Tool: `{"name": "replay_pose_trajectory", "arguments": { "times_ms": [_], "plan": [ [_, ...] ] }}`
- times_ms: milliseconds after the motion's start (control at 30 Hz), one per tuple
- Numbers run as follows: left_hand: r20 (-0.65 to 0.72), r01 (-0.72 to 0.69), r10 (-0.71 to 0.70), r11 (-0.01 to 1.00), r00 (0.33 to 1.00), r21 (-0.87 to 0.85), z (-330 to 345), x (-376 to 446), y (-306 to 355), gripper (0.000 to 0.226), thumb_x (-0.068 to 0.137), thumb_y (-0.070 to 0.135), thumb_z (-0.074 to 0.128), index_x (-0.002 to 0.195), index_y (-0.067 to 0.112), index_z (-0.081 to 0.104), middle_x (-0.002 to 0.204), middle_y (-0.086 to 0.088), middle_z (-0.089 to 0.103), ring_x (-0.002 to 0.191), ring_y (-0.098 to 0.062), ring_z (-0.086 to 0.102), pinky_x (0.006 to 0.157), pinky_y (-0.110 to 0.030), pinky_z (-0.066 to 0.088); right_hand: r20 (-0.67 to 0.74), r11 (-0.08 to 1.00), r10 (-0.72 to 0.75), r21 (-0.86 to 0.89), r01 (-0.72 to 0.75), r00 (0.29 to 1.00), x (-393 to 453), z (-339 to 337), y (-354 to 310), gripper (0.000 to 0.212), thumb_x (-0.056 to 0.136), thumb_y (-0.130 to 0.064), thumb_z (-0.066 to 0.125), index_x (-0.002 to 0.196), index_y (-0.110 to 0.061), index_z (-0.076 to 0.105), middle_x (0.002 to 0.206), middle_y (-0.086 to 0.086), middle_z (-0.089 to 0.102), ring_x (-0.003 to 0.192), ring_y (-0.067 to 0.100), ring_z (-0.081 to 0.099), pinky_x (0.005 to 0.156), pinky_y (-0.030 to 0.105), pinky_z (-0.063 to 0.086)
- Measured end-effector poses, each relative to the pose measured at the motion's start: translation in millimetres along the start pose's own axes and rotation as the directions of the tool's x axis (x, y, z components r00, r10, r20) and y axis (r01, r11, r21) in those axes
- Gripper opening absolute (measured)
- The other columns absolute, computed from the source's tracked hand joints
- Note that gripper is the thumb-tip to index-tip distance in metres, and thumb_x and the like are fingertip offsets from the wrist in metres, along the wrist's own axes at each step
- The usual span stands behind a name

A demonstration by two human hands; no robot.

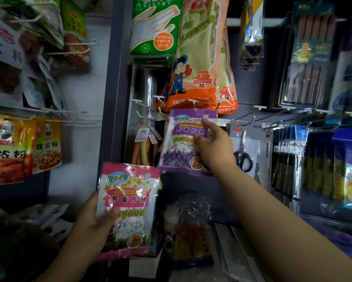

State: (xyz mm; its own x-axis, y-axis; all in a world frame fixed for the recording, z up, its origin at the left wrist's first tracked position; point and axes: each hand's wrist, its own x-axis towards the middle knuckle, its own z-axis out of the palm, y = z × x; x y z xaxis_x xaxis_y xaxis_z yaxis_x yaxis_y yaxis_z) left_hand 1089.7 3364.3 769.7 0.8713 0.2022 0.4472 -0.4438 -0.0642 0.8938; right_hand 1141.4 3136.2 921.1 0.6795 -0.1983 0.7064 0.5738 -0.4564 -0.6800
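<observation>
the left hand [93, 218] grips a pink packet [128, 206] low in the view, thumb curled across the packet's front face and the remaining fingers hidden behind it. the pink packet is held in the air in front of a dark upright post [116, 78], its long axis near vertical, leaning slightly clockwise. its header edge with the hang hole points up; the printed face is turned toward the camera.

the right hand [213, 147] pinches a purple packet [183, 143] along its right edge, thumb on the front face and index finger extended up toward the top right corner. the purple packet sits at a white peg hook [193, 101] just below an orange glove pack [201, 58]. its long axis is also near vertical, header up, bottom edge swung slightly to the left. whether the hang hole is on the hook cannot be told.

the two packets are near each other, the pink packet's top right corner just beside the purple packet's bottom left corner.

a carded pair of scissors [244, 157] hangs to the right of the right hand. a green glove pack [156, 27] hangs above, left of the orange one.
</observation>
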Motion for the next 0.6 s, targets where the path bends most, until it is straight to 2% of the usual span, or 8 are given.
{"name": "replay_pose_trajectory", "arguments": {
  "times_ms": [67, 133, 267, 333, 400, 500, 567, 600],
  "plan": [
    [-0.003, -0.007, 0.007, 1.0, 1.0, 0.004, 1, 0, 0, 0.024, 0.09, 0.017, 0.059, 0.109, 0.032, 0.058, 0.093, 0.008, 0.073, 0.09, -0.005, 0.065, 0.069, -0.025, 0.048, -0.001, 1.0, -0.008, 0.006, 0.008, 1.0, 3, 0, -1, 0.042, 0.096, -0.013, 0.056, 0.136, -0.025, 0.053, 0.105, 0.002, 0.065, 0.074, 0.006, 0.064, 0.061, 0.015, 0.054],
    [-0.008, -0.013, 0.013, 1.0, 1.0, 0.004, 1, -1, 0, 0.024, 0.09, 0.015, 0.059, 0.108, 0.031, 0.058, 0.091, 0.009, 0.073, 0.086, -0.002, 0.065, 0.067, -0.022, 0.047, -0.009, 1.0, -0.018, -0.002, 0.018, 1.0, 4, 0, -2, 0.039, 0.096, -0.012, 0.055, 0.134, -0.023, 0.056, 0.099, 0.006, 0.068, 0.075, 0.012, 0.066, 0.06, 0.018, 0.054],
    [-0.005, -0.021, 0.021, 1.0, 1.0, 0.012, 2, -2, 0, 0.026, 0.091, 0.013, 0.058, 0.109, 0.031, 0.058, 0.091, 0.011, 0.072, 0.088, -0.001, 0.064, 0.069, -0.023, 0.047, -0.014, 1.0, -0.004, -0.015, 0.003, 1.0, 10, 3, 1, 0.037, 0.097, -0.012, 0.054, 0.133, -0.02, 0.057, 0.077, -0.012, 0.057, 0.058, 0.002, 0.054, 0.048, 0.006, 0.046],
    [0.0, -0.019, 0.019, 1.0, 1.0, 0.005, 1, -2, 1, 0.025, 0.091, 0.013, 0.057, 0.103, 0.034, 0.057, 0.086, 0.016, 0.073, 0.082, 0.002, 0.064, 0.067, -0.021, 0.046, -0.002, 1.0, 0.014, -0.027, -0.014, 1.0, 12, 4, 3, 0.039, 0.097, -0.013, 0.053, 0.134, -0.022, 0.055, 0.085, -0.008, 0.061, 0.061, 0.005, 0.055, 0.054, 0.012, 0.05],
    [0.007, -0.025, 0.025, 1.0, 1.0, 0.013, 1, -1, 1, 0.026, 0.091, 0.013, 0.057, 0.102, 0.036, 0.056, 0.087, 0.021, 0.072, 0.08, 0.004, 0.065, 0.066, -0.02, 0.046, 0.02, 0.999, 0.015, -0.052, -0.014, 1.0, 15, 4, 4, 0.043, 0.098, -0.011, 0.05, 0.137, -0.026, 0.051, 0.107, -0.002, 0.063, 0.067, 0.004, 0.056, 0.059, 0.014, 0.051],
    [0.005, -0.015, 0.015, 1.0, 1.0, 0.014, 1, -1, 2, 0.026, 0.091, 0.011, 0.057, 0.103, 0.035, 0.057, 0.086, 0.012, 0.072, 0.082, 0.001, 0.064, 0.065, -0.021, 0.046, 0.063, 0.99, 0.009, -0.141, 0.0, 0.998, 24, 6, 5, 0.05, 0.097, -0.006, 0.046, 0.14, -0.031, 0.048, 0.131, 0.005, 0.052, 0.086, 0.014, 0.059, 0.077, 0.023, 0.052],
    [0.009, -0.016, 0.016, 1.0, 1.0, 0.018, 1, -1, 1, 0.025, 0.091, 0.011, 0.057, 0.106, 0.031, 0.058, 0.087, 0.009, 0.073, 0.082, -0.003, 0.066, 0.066, -0.023, 0.047, 0.079, 0.983, 0.025, -0.183, -0.01, 0.997, 32, 9, 4, 0.055, 0.095, -0.003, 0.046, 0.141, -0.033, 0.047, 0.138, 0.008, 0.046, 0.101, 0.022, 0.059, 0.092, 0.034, 0.053],
    [0.012, -0.02, 0.02, 1.0, 1.0, 0.022, 0, -1, 0, 0.025, 0.09, 0.011, 0.058, 0.107, 0.029, 0.059, 0.088, 0.008, 0.074, 0.081, -0.005, 0.068, 0.067, -0.024, 0.048, 0.079, 0.981, 0.032, -0.194, -0.016, 0.996, 35, 10, 4, 0.056, 0.094, -0.003, 0.045, 0.141, -0.032, 0.046, 0.14, 0.009, 0.044, 0.102, 0.024, 0.059, 0.094, 0.037, 0.052]
  ]
}}
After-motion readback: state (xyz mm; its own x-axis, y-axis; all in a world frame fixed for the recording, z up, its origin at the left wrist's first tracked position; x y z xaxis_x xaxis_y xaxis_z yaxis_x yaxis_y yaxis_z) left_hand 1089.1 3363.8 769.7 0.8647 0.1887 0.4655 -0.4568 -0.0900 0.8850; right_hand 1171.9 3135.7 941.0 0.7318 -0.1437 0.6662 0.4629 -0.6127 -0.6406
